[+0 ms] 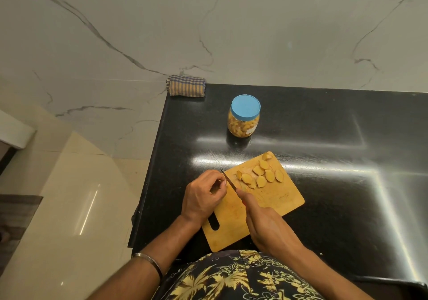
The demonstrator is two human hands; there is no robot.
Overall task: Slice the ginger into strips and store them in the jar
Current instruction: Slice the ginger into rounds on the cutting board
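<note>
Several flat ginger slices [260,174] lie on the far half of a wooden cutting board [278,198] on the black counter. My right hand [266,225] grips a knife [228,180] by its handle, the blade pointing away to the left of the slices. My left hand [203,195] sits at the board's left edge with fingers curled, its fingertips beside the blade; whether it holds a ginger piece is hidden. A clear jar [243,117] with a blue lid on stands behind the board, holding yellowish pieces.
A folded checked cloth [187,85] lies at the counter's [335,126] far left corner against the marble wall. The counter's left edge drops to a tiled floor [76,218] just beside my left hand.
</note>
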